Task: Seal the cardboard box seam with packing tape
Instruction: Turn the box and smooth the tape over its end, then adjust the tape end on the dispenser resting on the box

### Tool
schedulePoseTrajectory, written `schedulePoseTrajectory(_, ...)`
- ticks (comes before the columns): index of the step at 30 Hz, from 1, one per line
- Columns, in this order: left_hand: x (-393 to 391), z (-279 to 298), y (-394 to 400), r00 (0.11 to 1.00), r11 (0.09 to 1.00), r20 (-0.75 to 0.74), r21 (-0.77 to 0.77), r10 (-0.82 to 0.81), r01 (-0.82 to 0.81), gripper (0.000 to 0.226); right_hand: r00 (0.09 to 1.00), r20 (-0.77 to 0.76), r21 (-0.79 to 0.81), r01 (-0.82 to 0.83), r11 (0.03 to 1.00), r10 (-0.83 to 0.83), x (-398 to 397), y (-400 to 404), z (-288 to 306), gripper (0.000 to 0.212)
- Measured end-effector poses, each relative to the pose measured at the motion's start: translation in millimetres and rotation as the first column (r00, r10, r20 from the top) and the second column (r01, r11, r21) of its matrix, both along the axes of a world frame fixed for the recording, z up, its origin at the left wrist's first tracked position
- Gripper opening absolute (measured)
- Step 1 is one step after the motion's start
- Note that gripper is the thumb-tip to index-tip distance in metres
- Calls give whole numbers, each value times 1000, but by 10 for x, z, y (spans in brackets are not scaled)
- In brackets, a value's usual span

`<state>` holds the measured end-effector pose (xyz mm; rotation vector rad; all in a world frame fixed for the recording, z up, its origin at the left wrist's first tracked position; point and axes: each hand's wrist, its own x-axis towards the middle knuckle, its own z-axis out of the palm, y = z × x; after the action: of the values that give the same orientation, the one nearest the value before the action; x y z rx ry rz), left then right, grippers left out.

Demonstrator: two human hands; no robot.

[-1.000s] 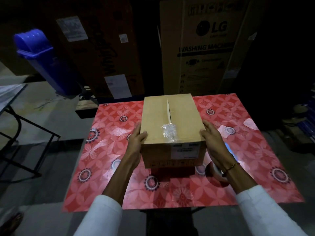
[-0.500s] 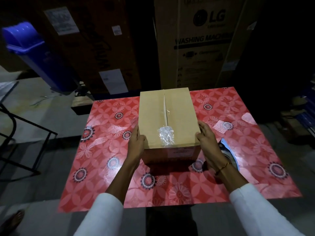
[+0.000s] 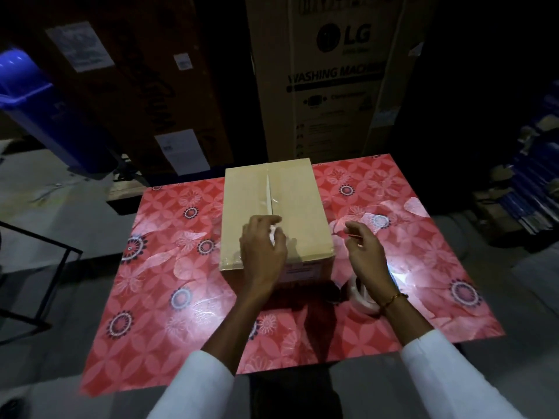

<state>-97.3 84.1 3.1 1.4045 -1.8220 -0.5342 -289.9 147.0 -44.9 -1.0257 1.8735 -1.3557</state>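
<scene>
A brown cardboard box point(image 3: 302, 207) stands on the red flowered table point(image 3: 169, 267), its top seam point(image 3: 268, 195) running away from me with a gap between the flaps. My left hand point(image 3: 261, 249) lies on the box top at the near end of the seam, fingers curled around a crumpled wad of clear tape point(image 3: 272, 237) that mostly hides under it. My right hand point(image 3: 363, 252) hovers just right of the box, off it, fingers loosely spread and holding nothing. A roll of clear packing tape point(image 3: 361, 293) lies on the table under my right wrist, partly hidden.
A tall LG washing machine carton point(image 3: 332, 71) and other dark cartons stand behind the table. A blue bin point(image 3: 36, 116) leans at the far left. A black metal frame point(image 3: 60, 267) stands left of the table. A blue-edged object point(image 3: 393, 275) shows beside the roll.
Both hands have let go of the box sides. My left hand moved up onto the tape wad on top; my right hand lifted off to the right.
</scene>
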Motion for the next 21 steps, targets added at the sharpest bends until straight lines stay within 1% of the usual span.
schedulePoseTrajectory(2,-171,-24,114,988,989,-42,-16,-150,149,19,982,-188,58,38,998,-26,-190,179,-73,42)
schedulePoseTrajectory(3,-253,-36,168,981,982,-42,-17,-191,190,18,961,-276,101,59,993,-29,-277,275,-105,42)
schedulePoseTrajectory(5,-396,-70,250,973,974,-47,-9,-226,225,18,922,-386,193,104,976,-21,-436,437,-205,41)
schedulePoseTrajectory(7,-536,-69,303,970,971,-43,13,-240,241,18,909,-414,351,117,929,42,-554,530,-318,52)
schedulePoseTrajectory(9,-678,-51,332,965,965,-34,32,-261,262,18,916,-380,506,87,858,132,-620,567,-445,62)
schedulePoseTrajectory(10,-747,-34,339,961,961,-32,41,-273,275,19,918,-361,550,70,832,162,-635,572,-501,62)
schedulePoseTrajectory(12,-863,-6,344,956,954,-28,58,-292,293,20,917,-353,579,58,813,185,-649,576,-613,54)
schedulePoseTrajectory(16,-974,9,329,957,951,-19,108,-289,290,22,906,-397,555,107,825,150,-666,591,-755,32)
schedulePoseTrajectory(19,-995,28,330,962,953,-23,135,-271,271,21,888,-438,526,128,841,139,-705,602,-783,26)
schedulePoseTrajectory(21,-1003,33,307,966,951,-47,167,-255,259,20,899,-420,494,114,862,122,-736,611,-750,26)
